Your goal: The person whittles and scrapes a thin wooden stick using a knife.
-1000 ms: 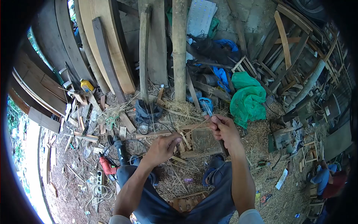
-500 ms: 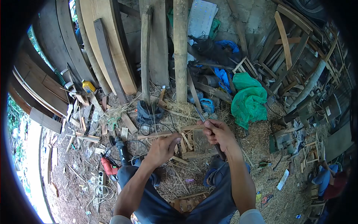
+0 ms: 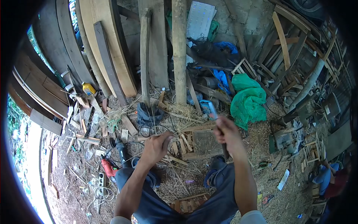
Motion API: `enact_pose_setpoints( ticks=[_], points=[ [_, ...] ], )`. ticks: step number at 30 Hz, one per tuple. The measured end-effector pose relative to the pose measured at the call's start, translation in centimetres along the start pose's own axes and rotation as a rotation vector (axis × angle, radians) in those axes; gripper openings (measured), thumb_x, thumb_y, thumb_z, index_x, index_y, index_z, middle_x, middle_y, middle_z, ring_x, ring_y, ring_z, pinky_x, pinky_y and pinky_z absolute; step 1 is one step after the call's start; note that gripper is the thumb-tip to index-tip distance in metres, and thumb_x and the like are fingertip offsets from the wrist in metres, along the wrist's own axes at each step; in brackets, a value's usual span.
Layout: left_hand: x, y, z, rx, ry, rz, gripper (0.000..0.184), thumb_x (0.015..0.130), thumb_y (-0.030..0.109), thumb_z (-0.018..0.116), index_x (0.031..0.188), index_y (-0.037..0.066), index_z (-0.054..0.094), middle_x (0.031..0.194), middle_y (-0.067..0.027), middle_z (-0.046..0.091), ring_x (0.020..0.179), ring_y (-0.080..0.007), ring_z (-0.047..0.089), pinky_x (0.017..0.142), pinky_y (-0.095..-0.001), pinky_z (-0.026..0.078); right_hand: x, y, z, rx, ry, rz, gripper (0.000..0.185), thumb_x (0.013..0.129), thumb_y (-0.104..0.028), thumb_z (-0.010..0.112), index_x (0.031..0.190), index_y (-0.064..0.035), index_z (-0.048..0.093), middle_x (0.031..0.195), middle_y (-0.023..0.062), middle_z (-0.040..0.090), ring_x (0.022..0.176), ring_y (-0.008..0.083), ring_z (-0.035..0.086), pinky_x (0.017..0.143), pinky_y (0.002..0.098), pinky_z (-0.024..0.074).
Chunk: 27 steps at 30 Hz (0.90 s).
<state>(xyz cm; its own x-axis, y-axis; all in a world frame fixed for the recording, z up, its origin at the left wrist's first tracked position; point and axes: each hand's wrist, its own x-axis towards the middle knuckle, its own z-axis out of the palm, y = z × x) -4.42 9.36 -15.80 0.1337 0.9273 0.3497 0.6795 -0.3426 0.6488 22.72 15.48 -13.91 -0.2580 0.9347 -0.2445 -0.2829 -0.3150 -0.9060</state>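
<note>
My right hand (image 3: 228,135) is wrapped round the dark handle of a knife (image 3: 213,109), whose bright blade points up and slightly left; both are a little blurred. My left hand (image 3: 156,148) is closed, thumb pressed against the fingers, over the ground between my knees and a dark bag (image 3: 149,114). Something thin may be pinched there, but I cannot make it out. Below and between the hands, thin wood strips (image 3: 185,142) lie beside a wooden board (image 3: 205,142).
A red drill (image 3: 109,168), a black grinder (image 3: 122,152) and a power strip (image 3: 100,184) lie left of my legs. A green plastic bag (image 3: 248,100) lies ahead right. Planks (image 3: 108,48) and a post (image 3: 179,52) stand in front. Another person (image 3: 328,179) sits far right.
The knife and my right hand have moved slightly right, with the blade now tilted more upright. My left hand has shifted a little left.
</note>
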Motion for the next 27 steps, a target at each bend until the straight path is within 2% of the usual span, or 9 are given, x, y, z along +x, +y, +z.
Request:
enact_pose_setpoints(
  ticks=[4,9,11,15,16,18,22,24,27],
  points=[
    [0.3,0.5,1.0,-0.021,0.003,0.065,0.009,0.091,0.008,0.056,0.098,0.006,0.061,0.068,-0.0195,0.059,0.064,-0.0394,0.060,0.055,-0.0427,0.045,0.4,1.2,2.0,-0.103,-0.129,0.045,0.034,0.099,-0.025,0.049,0.128,-0.0057,0.049,0.066,-0.0013,0.048,0.046,0.0028,0.031,0.041,0.0193,0.0240],
    [0.5,0.9,0.9,-0.041,0.007,0.062,0.009,0.089,0.006,0.057,0.097,0.006,0.062,0.070,-0.0194,0.060,0.064,-0.0391,0.060,0.055,-0.0423,0.046,0.6,0.9,2.5,-0.072,-0.195,0.103,0.030,0.100,-0.024,0.048,0.123,-0.0058,0.057,0.063,-0.0047,0.044,0.046,0.0017,0.027,0.042,0.0193,0.0227],
    [0.5,0.9,0.9,-0.053,-0.038,0.050,0.010,0.087,0.006,0.060,0.095,0.002,0.064,0.083,-0.0173,0.067,0.069,-0.0361,0.064,0.061,-0.0418,0.050,0.7,0.6,2.2,-0.060,-0.186,0.127,0.030,0.100,-0.024,0.048,0.121,-0.0061,0.058,0.063,-0.0053,0.043,0.046,0.0015,0.027,0.042,0.0190,0.0223],
    [0.3,1.0,1.4,0.005,-0.016,0.070,0.010,0.088,0.007,0.059,0.096,0.004,0.064,0.081,-0.0167,0.066,0.069,-0.0361,0.064,0.061,-0.0420,0.050,1.1,0.4,1.5,-0.098,-0.035,0.090,0.027,0.099,-0.023,0.050,0.117,-0.0057,0.060,0.063,-0.0048,0.043,0.046,0.0027,0.029,0.040,0.0202,0.0226],
    [0.2,0.8,1.1,-0.009,-0.004,0.049,0.010,0.088,0.005,0.058,0.096,0.005,0.063,0.073,-0.0187,0.062,0.065,-0.0378,0.062,0.057,-0.0420,0.047,1.3,0.3,0.7,-0.108,0.035,0.050,0.027,0.098,-0.024,0.052,0.116,-0.0061,0.061,0.062,-0.0054,0.043,0.046,0.0025,0.030,0.040,0.0196,0.0232],
    [-0.1,0.2,0.4,-0.022,0.004,0.029,0.010,0.088,0.004,0.057,0.096,0.006,0.062,0.065,-0.0207,0.058,0.061,-0.0394,0.060,0.053,-0.0421,0.044,2.2,-0.8,-2.7,0.007,0.303,-0.130,0.028,0.097,-0.027,0.054,0.114,-0.0063,0.060,0.063,-0.0056,0.045,0.046,0.0021,0.032,0.040,0.0189,0.0250],
    [-0.2,-0.5,0.1,0.071,0.046,-0.006,0.009,0.088,0.005,0.057,0.096,0.005,0.062,0.064,-0.0200,0.058,0.061,-0.0396,0.060,0.053,-0.0428,0.044,1.9,-0.7,-4.8,0.071,0.305,-0.234,0.028,0.096,-0.029,0.055,0.113,-0.0065,0.059,0.065,-0.0044,0.047,0.046,0.0023,0.035,0.040,0.0191,0.0261],
    [-0.2,-0.2,0.7,0.084,0.027,0.028,0.009,0.089,0.006,0.058,0.097,0.006,0.062,0.064,-0.0198,0.059,0.061,-0.0397,0.060,0.053,-0.0429,0.045,0.4,0.1,-1.6,-0.010,0.117,-0.055,0.029,0.097,-0.029,0.054,0.115,-0.0069,0.057,0.066,-0.0031,0.048,0.047,0.0027,0.036,0.040,0.0191,0.0266],
    [0.3,0.6,1.0,0.065,0.042,0.013,0.009,0.089,0.007,0.058,0.097,0.006,0.063,0.065,-0.0200,0.059,0.062,-0.0401,0.060,0.054,-0.0427,0.046,-0.4,1.5,2.1,-0.044,0.032,0.051,0.029,0.098,-0.026,0.051,0.119,-0.0063,0.054,0.067,-0.0017,0.049,0.048,0.0029,0.037,0.041,0.0191,0.0278]
  ],
)
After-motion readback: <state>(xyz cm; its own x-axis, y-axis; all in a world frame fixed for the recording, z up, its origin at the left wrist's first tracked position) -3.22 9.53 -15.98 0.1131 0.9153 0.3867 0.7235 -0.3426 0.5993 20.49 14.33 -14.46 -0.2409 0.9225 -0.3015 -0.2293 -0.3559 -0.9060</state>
